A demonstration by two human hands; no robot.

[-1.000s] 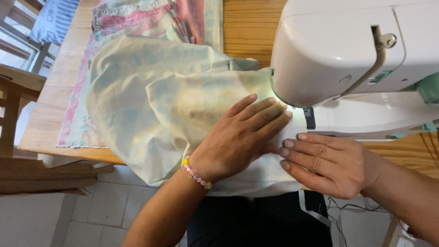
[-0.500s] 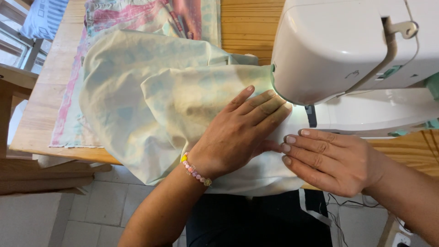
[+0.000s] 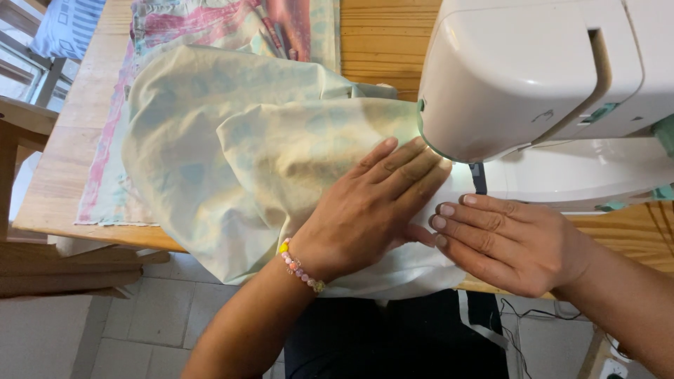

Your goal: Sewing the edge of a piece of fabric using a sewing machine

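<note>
A pale green and cream patterned fabric (image 3: 232,147) lies bunched over the wooden table and runs under the head of a white sewing machine (image 3: 533,77). My left hand (image 3: 365,210) rests flat on the fabric, fingers together and pointing toward the lit needle area. A beaded bracelet (image 3: 300,267) circles that wrist. My right hand (image 3: 509,242) lies flat on the fabric's white edge beside the machine bed, its fingertips touching my left hand. The needle itself is hidden behind the machine head and my fingers.
A pink and teal printed cloth (image 3: 210,28) lies spread on the wooden table (image 3: 382,42) behind the pale fabric. A wooden chair or frame (image 3: 21,133) stands at the left. Tiled floor (image 3: 133,330) and cables (image 3: 533,316) show below the table edge.
Both hands keep pressing the fabric flat at the machine; the fabric and hands have shifted slightly, mostly from head movement.
</note>
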